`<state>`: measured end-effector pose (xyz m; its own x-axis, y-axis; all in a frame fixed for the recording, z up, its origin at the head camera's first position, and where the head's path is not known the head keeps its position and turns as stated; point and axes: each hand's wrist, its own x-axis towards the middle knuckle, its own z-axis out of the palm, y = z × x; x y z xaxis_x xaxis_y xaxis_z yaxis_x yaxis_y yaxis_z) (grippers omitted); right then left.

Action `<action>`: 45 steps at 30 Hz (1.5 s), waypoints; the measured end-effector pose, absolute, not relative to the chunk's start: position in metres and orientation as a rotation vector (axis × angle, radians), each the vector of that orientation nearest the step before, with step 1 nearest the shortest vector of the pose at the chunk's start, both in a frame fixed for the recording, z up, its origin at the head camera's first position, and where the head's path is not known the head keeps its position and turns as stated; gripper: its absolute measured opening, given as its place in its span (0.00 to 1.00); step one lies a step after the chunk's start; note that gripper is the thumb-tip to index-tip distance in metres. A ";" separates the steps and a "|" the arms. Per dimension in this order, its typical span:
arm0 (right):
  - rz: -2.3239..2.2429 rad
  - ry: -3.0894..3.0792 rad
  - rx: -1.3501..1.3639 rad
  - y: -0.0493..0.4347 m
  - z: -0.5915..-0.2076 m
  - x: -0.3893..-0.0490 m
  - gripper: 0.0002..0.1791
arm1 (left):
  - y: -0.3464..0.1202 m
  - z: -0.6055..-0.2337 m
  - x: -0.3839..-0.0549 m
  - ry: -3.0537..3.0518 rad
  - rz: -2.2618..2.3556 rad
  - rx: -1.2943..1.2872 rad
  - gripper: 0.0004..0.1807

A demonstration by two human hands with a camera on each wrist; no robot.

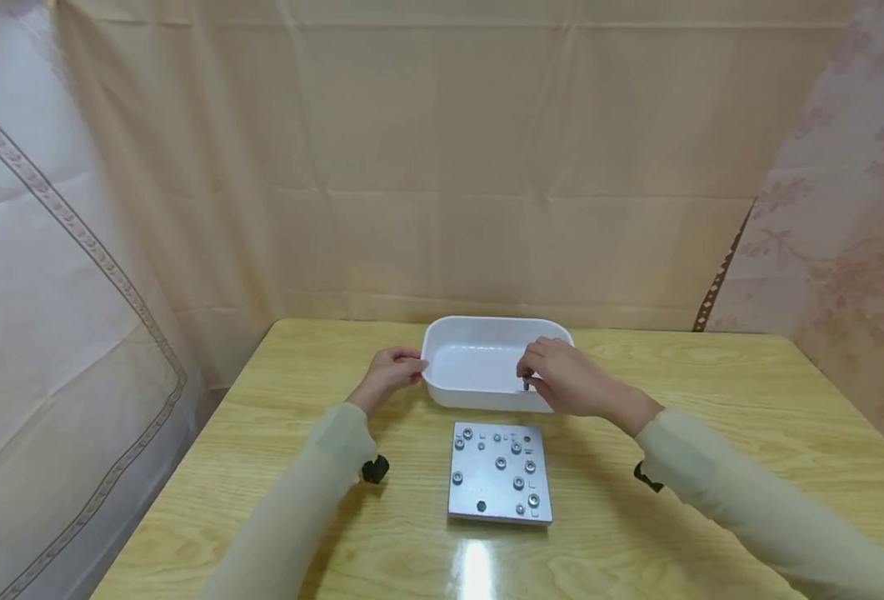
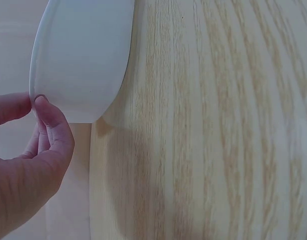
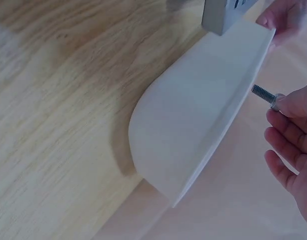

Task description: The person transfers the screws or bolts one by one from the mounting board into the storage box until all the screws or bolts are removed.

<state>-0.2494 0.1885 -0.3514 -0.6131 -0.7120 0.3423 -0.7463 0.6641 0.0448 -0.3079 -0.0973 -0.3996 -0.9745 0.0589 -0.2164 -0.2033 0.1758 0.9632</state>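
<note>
A white plastic tub (image 1: 486, 400) with rounded corners stands at the back of the table. My left hand (image 1: 390, 375) pinches its left rim between thumb and fingers, as the left wrist view shows at the tub's end (image 2: 83, 55). Over the tub's right part, my right hand (image 1: 571, 379) holds a bolt (image 3: 265, 94) by its head between thumb and index finger. The bolt's threaded shank sticks out past the fingertips, close to the tub's rim in the right wrist view. In front of the tub lies a square metal plate (image 1: 479, 492) set with several socket-head bolts.
The yellow wood-grain table (image 1: 262, 500) reaches back to a beige cloth curtain (image 1: 427, 167). Patterned pale cloth hangs at the left (image 1: 52, 333) and right sides. A black band piece (image 1: 375, 469) shows under the left sleeve.
</note>
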 end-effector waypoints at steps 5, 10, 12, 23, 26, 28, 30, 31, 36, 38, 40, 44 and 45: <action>0.127 -2.552 1.169 0.190 -0.353 -0.260 0.08 | -0.097 -0.402 -0.308 2.227 1.914 -0.138 0.18; 0.125 -2.553 1.199 0.189 -0.352 -0.269 0.07 | -0.097 -0.404 -0.307 2.220 1.908 -0.153 0.18; 0.126 -2.560 1.207 0.188 -0.351 -0.272 0.07 | -0.097 -0.404 -0.307 2.217 1.911 -0.151 0.18; 0.092 -2.553 1.236 0.180 -0.346 -0.294 0.06 | -0.096 -0.403 -0.309 2.219 1.901 -0.141 0.17; 0.101 -2.592 1.220 0.177 -0.344 -0.300 0.06 | -0.096 -0.405 -0.309 2.208 1.913 -0.136 0.18; 0.104 -2.610 1.209 0.175 -0.344 -0.304 0.05 | -0.095 -0.406 -0.309 2.199 1.924 -0.130 0.18; 0.103 -2.610 1.208 0.173 -0.344 -0.308 0.05 | -0.095 -0.407 -0.309 2.190 1.934 -0.124 0.18; 0.104 -2.603 1.211 0.173 -0.344 -0.310 0.05 | -0.094 -0.407 -0.309 2.191 1.933 -0.121 0.18; 0.105 -2.612 1.196 0.168 -0.344 -0.318 0.06 | -0.094 -0.407 -0.310 2.206 1.922 -0.132 0.18; 0.108 -2.649 1.174 0.166 -0.344 -0.320 0.06 | -0.094 -0.407 -0.311 2.214 1.917 -0.138 0.17; 0.096 -2.682 1.155 0.164 -0.345 -0.324 0.06 | -0.094 -0.407 -0.311 2.214 1.919 -0.140 0.17; 0.068 -2.745 1.125 0.162 -0.348 -0.331 0.06 | -0.094 -0.407 -0.312 2.217 1.923 -0.133 0.17; 0.060 -2.754 1.119 0.162 -0.349 -0.333 0.06 | -0.093 -0.408 -0.312 2.218 1.921 -0.132 0.17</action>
<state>-0.3326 0.1620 -0.3494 -0.7045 -0.6889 0.1703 -0.6957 0.7178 0.0257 -0.3116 -0.0934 -0.4079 -0.9751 0.0660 -0.2117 -0.2001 0.1493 0.9683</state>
